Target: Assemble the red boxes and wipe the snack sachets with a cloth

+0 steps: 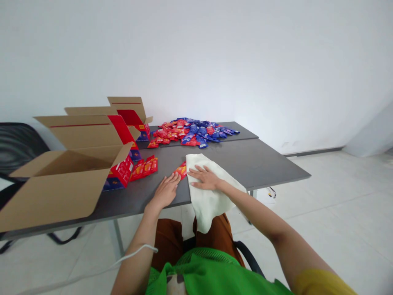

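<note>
The left hand (pixel 166 190) lies open and palm down on the dark grey bench (pixel 245 164), its fingertips just beside a glossy red sachet (pixel 181 170) that meets the edge of a soft, cream, chamois-like cloth (pixel 211 205). The right hand (pixel 205 178) rests spread on that cloth, pressing it flat without clenching or grasping it, and the cloth's limp, creased end droops over the bench edge. Further left, a short row of red sachets (pixel 144 169) lies against open corrugated cardboard cartons (pixel 61 192). Beyond the hands, a loose heap of crinkled red and blue sachets (pixel 193 132) spreads across the far bench.
</note>
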